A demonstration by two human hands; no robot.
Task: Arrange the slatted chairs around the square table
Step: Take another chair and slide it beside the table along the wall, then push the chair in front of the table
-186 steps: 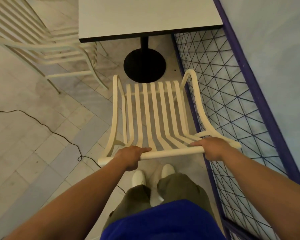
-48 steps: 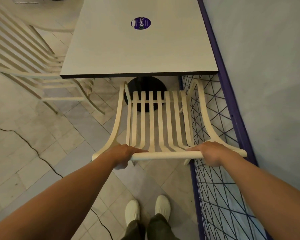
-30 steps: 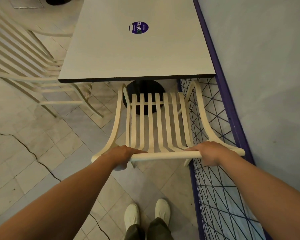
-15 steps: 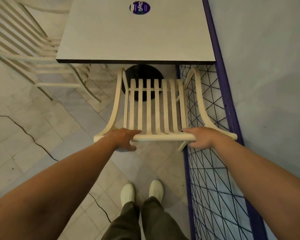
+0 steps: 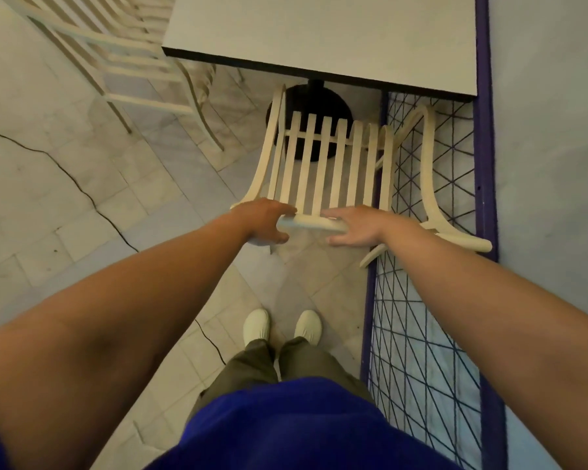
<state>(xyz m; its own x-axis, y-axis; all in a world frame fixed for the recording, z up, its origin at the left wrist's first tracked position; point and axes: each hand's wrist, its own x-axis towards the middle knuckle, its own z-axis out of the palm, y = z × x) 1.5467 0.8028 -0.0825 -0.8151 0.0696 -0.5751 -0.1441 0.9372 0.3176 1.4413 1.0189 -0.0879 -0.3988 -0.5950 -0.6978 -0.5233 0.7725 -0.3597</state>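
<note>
Chair (image 5: 333, 164) stands on the floor, drawn up to the near edge of the tabletop (image 5: 319, 32), its right arm beside a wire panel (image 5: 421, 334). A second chair (image 5: 116, 56) stands at the tabletop's left side. Left hand (image 5: 263, 223) lies over the chair's back rail with the thumb beneath, grip unclear, and right hand (image 5: 357, 228) rests flat on it, fingers straight.
</note>
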